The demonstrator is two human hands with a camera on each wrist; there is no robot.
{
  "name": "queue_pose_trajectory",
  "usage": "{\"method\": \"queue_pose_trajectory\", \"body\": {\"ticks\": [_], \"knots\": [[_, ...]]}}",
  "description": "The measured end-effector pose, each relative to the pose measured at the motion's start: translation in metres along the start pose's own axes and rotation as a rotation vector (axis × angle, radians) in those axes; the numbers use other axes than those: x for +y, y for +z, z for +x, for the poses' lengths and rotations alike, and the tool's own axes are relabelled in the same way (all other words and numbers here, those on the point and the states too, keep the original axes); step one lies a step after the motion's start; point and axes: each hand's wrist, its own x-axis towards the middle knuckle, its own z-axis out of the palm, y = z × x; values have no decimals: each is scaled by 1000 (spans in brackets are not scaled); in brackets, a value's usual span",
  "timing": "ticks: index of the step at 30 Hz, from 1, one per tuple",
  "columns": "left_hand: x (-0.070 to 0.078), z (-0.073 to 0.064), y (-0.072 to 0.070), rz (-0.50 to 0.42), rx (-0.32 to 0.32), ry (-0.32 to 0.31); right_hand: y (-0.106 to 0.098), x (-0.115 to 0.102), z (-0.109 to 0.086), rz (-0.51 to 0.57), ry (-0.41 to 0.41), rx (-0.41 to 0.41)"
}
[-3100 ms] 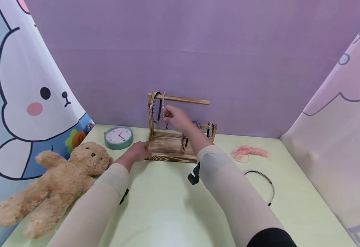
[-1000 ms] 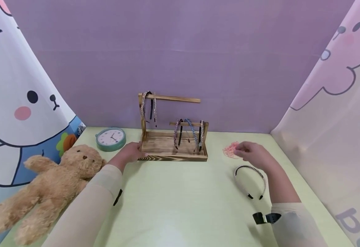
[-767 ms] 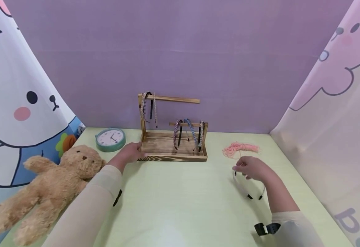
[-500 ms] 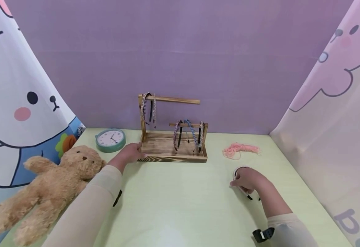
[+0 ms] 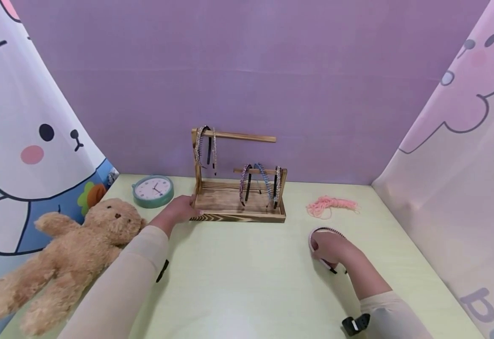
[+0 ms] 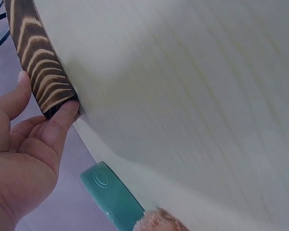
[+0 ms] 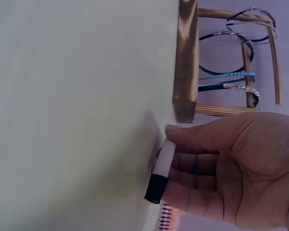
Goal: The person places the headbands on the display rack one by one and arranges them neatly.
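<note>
My left hand (image 5: 181,208) grips the front left corner of a wooden headband rack (image 5: 242,218). In the left wrist view its thumb lies on one side of the corner (image 6: 50,82) and its fingers on the other. My right hand (image 5: 333,247) pinches a pale headband (image 5: 311,234) at the right of the table. The right wrist view shows one black-tipped end of this headband (image 7: 164,159) between thumb and fingers; the hand covers part of the band. Two headbands (image 5: 198,148) hang at the left of the rack's upper bar, and several headbands (image 5: 265,181) hang on the lower bar.
A bundle of pink yarn (image 5: 331,205) lies behind my right hand. Left of the rack are a round teal clock (image 5: 152,190) and a brown teddy bear (image 5: 90,254). A purple backdrop (image 5: 247,70) rises behind the table (image 5: 238,282), with printed curtains at both sides.
My right hand has left the rack's upper bar, where a pale headband now hangs. It has moved right and down to the headband on the table and shifted it slightly left. My left hand stays.
</note>
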Motion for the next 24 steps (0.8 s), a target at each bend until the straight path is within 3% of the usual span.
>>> {"method": "queue_pose_trajectory", "body": {"ticks": [4,8,18,24], "knots": [[1,1,0,-1,0,1,-12,-4,0,-19,-89,140],[2,-1,-1,0,4,6,-29,-8,-2,12,-108,218],[1,-2,1,15,13,31,-61,-12,2,422,-131,383],[0,-2,0,25,22,36,-75,-19,10,474,-154,518]]}}
